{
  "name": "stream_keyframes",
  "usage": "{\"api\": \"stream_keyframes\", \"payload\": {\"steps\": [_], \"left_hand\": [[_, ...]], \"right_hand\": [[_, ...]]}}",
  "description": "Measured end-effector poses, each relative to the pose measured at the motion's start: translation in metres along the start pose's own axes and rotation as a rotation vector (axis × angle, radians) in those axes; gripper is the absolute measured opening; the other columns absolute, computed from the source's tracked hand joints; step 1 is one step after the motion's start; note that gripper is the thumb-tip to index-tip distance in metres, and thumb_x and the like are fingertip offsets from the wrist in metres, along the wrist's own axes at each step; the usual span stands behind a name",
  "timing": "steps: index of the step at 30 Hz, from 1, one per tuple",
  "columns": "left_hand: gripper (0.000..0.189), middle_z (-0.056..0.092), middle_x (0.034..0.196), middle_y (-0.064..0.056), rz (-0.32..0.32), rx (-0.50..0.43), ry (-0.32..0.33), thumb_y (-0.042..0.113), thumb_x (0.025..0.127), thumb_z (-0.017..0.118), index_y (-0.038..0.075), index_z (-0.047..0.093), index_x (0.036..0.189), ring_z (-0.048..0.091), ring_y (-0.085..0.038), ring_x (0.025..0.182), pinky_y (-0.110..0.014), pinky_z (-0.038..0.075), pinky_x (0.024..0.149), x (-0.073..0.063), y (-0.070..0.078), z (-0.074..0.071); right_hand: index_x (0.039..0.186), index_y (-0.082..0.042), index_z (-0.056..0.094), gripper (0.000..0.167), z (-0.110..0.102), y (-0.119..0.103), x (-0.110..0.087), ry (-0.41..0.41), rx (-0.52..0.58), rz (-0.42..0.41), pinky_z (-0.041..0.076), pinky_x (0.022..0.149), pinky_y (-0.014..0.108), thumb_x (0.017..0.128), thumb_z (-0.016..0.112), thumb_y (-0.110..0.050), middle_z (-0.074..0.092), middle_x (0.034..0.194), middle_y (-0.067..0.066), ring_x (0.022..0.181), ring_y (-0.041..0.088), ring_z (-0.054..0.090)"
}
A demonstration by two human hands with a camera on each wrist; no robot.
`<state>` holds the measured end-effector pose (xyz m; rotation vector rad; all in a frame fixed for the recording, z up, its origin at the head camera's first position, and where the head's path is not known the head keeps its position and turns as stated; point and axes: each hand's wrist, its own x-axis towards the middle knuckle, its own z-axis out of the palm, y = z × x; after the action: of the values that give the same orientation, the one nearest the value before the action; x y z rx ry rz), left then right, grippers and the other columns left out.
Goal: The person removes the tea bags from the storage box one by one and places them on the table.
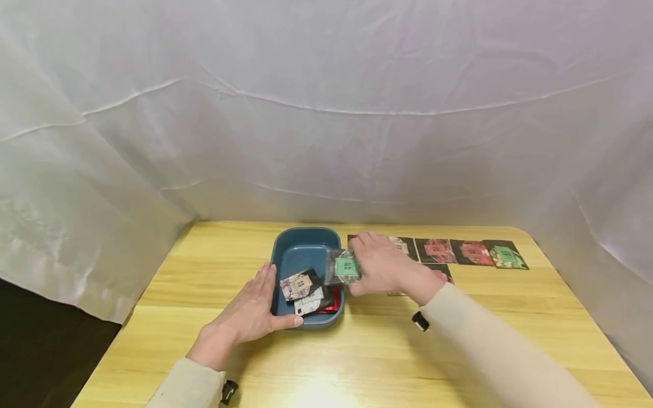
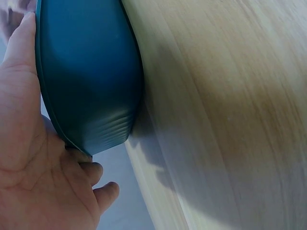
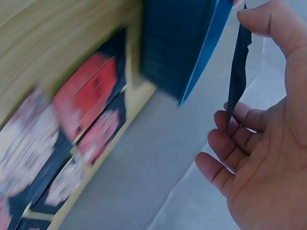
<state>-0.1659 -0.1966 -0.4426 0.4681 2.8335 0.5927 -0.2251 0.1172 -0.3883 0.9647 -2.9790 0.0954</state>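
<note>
My right hand (image 1: 380, 263) pinches a dark, partly clear packet with a green label (image 1: 347, 267) over the right rim of a blue rectangular bin (image 1: 306, 231). From the right wrist view this packet (image 3: 238, 72) appears edge-on between thumb and fingers. My left hand (image 1: 250, 311) rests against the bin's near left corner, fingers along the left side and thumb at the front rim. In the left wrist view the bin's outer wall (image 2: 91, 72) stands beside the palm. Inside the bin lie a packet with a beige label (image 1: 300, 284), a white-labelled packet (image 1: 308, 302) and a red one (image 1: 331, 303).
To the right, black packets with red labels (image 1: 435, 250) and a green-labelled packet (image 1: 506, 255) form a row along the back of the wooden table (image 1: 367, 357). Another red-labelled packet (image 1: 441, 271) lies in front, partly behind my right hand. A pale cloth (image 1: 326, 153) hangs behind the table.
</note>
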Motion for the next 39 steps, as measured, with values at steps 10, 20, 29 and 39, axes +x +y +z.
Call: {"api": "stream_keyframes", "payload": {"steps": [10,20,29,39], "left_hand": [[0.139,0.006,0.176,-0.024,0.0,0.017,-0.001,0.088,0.08,0.064,-0.004,0.007,0.167,0.01,-0.039,0.163,-0.058,0.019,0.131,-0.003,-0.008,-0.003],[0.136,0.008,0.175,-0.027,0.011,0.025,0.012,0.084,0.082,0.067,-0.006,0.009,0.167,0.011,-0.041,0.163,-0.059,0.021,0.131,-0.004,-0.013,-0.006],[0.136,0.009,0.174,-0.027,0.014,0.025,0.014,0.084,0.082,0.067,-0.007,0.009,0.166,0.012,-0.042,0.163,-0.06,0.022,0.13,-0.002,-0.017,-0.006],[0.137,0.008,0.175,-0.027,0.004,0.029,0.015,0.085,0.081,0.066,-0.007,0.009,0.166,0.011,-0.042,0.163,-0.059,0.021,0.131,-0.002,-0.021,-0.008]], "right_hand": [[0.128,-0.004,0.059,0.079,-0.002,0.049,-0.045,0.004,-0.049,0.068,0.046,0.081,0.042,0.073,0.083,-0.055,0.057,0.106,0.004,0.094,0.022,0.048],[0.132,0.001,0.059,0.085,-0.007,0.092,-0.083,-0.029,-0.091,0.148,0.053,0.093,0.057,0.071,0.086,-0.052,0.062,0.12,0.015,0.108,0.033,0.057],[0.135,0.004,0.058,0.09,-0.009,0.133,-0.112,-0.094,-0.128,0.233,0.049,0.099,0.067,0.071,0.087,-0.053,0.062,0.129,0.024,0.119,0.045,0.056],[0.142,0.002,0.055,0.098,-0.007,0.173,-0.133,-0.167,-0.167,0.275,0.042,0.103,0.077,0.069,0.089,-0.054,0.059,0.139,0.029,0.129,0.055,0.051]]}}
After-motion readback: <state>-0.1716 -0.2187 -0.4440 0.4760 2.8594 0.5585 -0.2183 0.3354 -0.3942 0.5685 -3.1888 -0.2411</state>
